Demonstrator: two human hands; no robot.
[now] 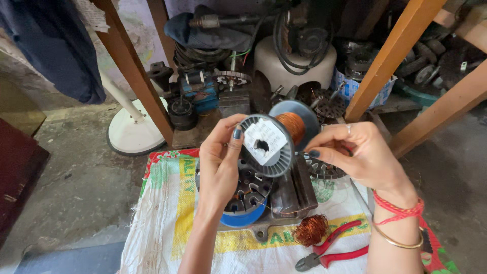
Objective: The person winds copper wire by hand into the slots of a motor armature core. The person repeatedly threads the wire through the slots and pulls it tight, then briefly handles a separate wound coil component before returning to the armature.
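1. Nearest the camera: red-handled pliers (332, 251) lie on the woven sack (167, 223) at its near right edge, with a loose tangle of copper wire (310, 229) just beside the handles.
2. Left hand (219, 165) is closed round the rim of a grey plastic spool (269, 144), thumb on the front flange next to the torn white label, fingers behind. Spool is held in the air above the middle of the sack, flange facing the camera.
3. Right hand (362, 155) is half closed, thumb and forefinger pinched together just off the spool's right rim. Probably on the wire end, but the strand is too thin to see, so I cannot tell.
4. Handling, my read: the spool is light for its size, with stiff but brittle plastic flanges, so grip the rim or hub, not the winding (293, 126). Enamelled copper wire is fine and springy, kinks easily, and the coating scratches. It unspools on its own if tension drops.
5. Under the spool: a slotted motor stator (251, 190) on a blue ring, touching a dark metal motor housing (294, 195) at the sack's centre. Both look heavy and hard-edged.
6. Surface: the sack is thin, frayed at the left edge, spread on a rough concrete floor (76, 172). Small parts would snag or roll off.
7. Room: cluttered workshop, with wooden frame legs (390, 56) slanting on both sides, fan bases and motor scrap packed behind the sack's far edge, dark cloth hanging top left.
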